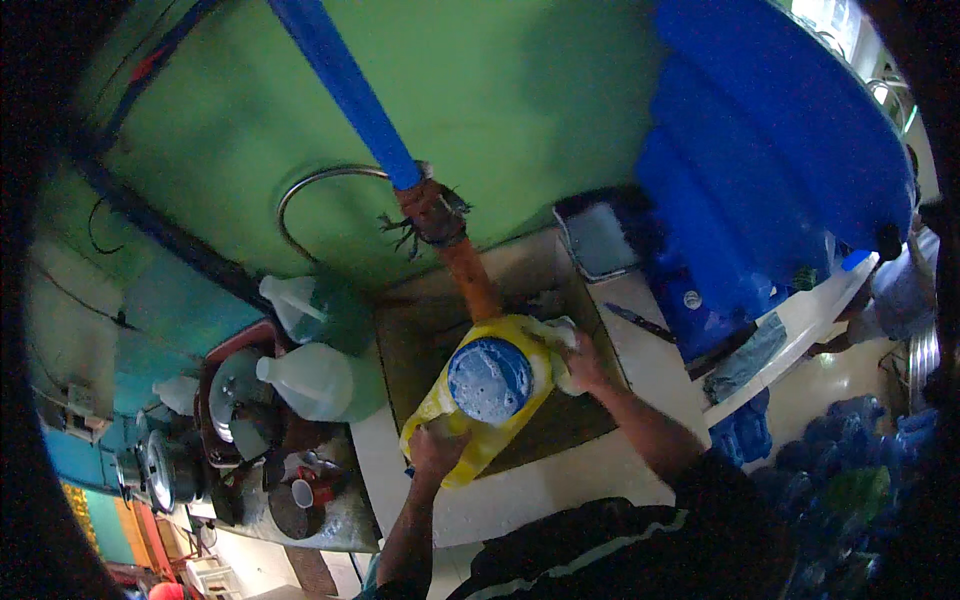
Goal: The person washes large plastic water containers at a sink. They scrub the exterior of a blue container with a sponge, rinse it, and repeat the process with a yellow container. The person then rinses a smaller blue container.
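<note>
A yellow plastic item [504, 444], whose exact kind I cannot tell, is held over the sink basin [555, 442]. A round blue part [491, 379] at its middle is covered in white suds. My left hand [438, 451] grips the yellow item at its lower left end. Against its upper right side, my right hand [583, 361] presses a pale, soapy sponge or cloth [564, 330]. Behind the yellow item, the end of an orange pipe [471, 277] is hidden. Dark strips tie that pipe to a blue pipe [345, 82] above.
Two translucent jugs [315, 381] stand left of the sink, near a brown basin [232, 341] of dishes and a red mug [309, 491]. A knife [639, 321] and a tray [600, 238] lie right. Large blue containers [750, 165] rise beyond; a person [904, 289] is at far right.
</note>
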`<move>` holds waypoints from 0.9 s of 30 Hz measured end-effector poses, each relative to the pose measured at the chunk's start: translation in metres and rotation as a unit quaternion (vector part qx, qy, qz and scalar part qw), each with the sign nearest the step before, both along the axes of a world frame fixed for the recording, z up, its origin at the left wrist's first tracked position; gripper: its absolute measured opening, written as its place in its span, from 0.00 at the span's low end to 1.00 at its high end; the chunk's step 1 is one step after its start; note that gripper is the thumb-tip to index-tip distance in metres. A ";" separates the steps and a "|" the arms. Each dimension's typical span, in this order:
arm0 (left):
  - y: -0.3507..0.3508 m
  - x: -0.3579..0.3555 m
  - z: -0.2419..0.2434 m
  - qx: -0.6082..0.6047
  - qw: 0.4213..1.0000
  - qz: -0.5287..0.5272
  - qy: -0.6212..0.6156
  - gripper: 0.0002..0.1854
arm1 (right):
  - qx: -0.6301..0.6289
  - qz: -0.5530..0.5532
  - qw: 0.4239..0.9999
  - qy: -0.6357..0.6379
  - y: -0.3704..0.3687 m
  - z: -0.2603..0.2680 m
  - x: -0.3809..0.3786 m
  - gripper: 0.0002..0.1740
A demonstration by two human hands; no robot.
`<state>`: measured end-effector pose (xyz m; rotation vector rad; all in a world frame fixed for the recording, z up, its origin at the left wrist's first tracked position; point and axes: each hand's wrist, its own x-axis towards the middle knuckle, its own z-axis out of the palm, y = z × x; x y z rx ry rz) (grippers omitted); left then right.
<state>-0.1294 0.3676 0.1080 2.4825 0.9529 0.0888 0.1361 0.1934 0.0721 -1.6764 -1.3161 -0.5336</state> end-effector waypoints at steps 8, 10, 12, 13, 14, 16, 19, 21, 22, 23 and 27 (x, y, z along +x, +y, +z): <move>0.028 0.067 -0.052 0.068 0.984 -0.118 0.113 0.29 | -0.220 -0.081 0.956 0.177 0.033 0.044 0.178 0.39; 0.034 0.095 -0.070 0.099 0.975 -0.171 0.103 0.30 | -0.302 -0.114 0.934 0.155 0.045 0.033 0.166 0.44; 0.037 0.119 -0.084 0.118 0.964 -0.221 0.092 0.32 | -0.301 0.021 0.941 0.152 0.048 0.009 0.126 0.48; 0.040 0.128 -0.089 0.133 0.960 -0.241 0.055 0.33 | -0.322 0.067 0.926 0.186 0.052 -0.005 0.098 0.52; 0.042 0.132 -0.093 0.144 0.955 -0.250 0.064 0.35 | -0.368 0.113 0.897 0.218 0.050 -0.016 0.080 0.54; 0.049 0.127 -0.096 0.188 0.952 -0.241 -0.018 0.35 | -0.410 0.078 0.884 0.208 0.048 -0.030 0.049 0.57; 0.058 0.094 -0.097 0.217 0.938 -0.151 -0.223 0.29 | -0.414 -0.001 0.901 0.130 0.066 -0.034 0.044 0.57; 0.061 0.068 -0.096 0.145 0.937 -0.072 -0.311 0.24 | -0.423 0.026 0.882 0.204 0.097 -0.036 0.053 0.51; 0.061 0.060 -0.096 0.091 0.942 -0.081 -0.313 0.23 | -0.501 0.069 0.810 0.296 0.118 -0.040 0.055 0.46; 0.061 0.053 -0.095 0.052 0.929 -0.090 -0.354 0.21 | -0.518 0.118 0.766 0.361 0.137 -0.043 0.059 0.43; 0.065 0.051 -0.085 0.079 0.974 -0.137 -0.161 0.19 | -0.344 0.128 0.910 0.195 0.211 -0.071 0.000 0.28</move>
